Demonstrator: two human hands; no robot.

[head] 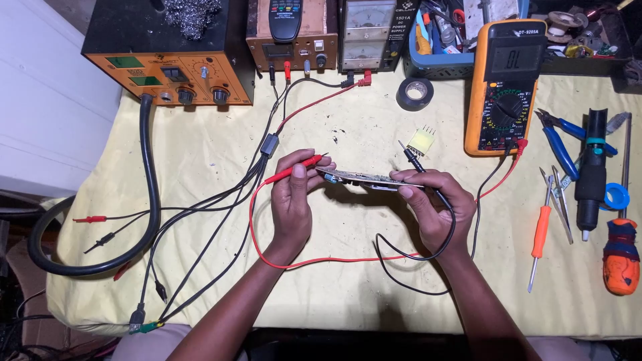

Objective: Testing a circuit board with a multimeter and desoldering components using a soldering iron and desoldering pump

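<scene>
My left hand [294, 197] grips a red test probe [289, 170] and touches the left end of a small circuit board [361, 178], which is held edge-on above the table. My right hand [431, 200] supports the board's right end and holds a black test probe [416, 159] pointing up and away. Red and black leads run from the probes to an orange multimeter [503, 87] at the upper right. A small yellow component [421, 140] with pins lies just behind the board.
A yellow cloth [348, 294] covers the table. An orange and black soldering station [167, 57] and a power supply [366, 33] stand at the back. Black tape roll [414, 93], blue pliers [558, 140], tweezers [562, 200] and screwdrivers [540, 234] lie to the right. Cables spread at left.
</scene>
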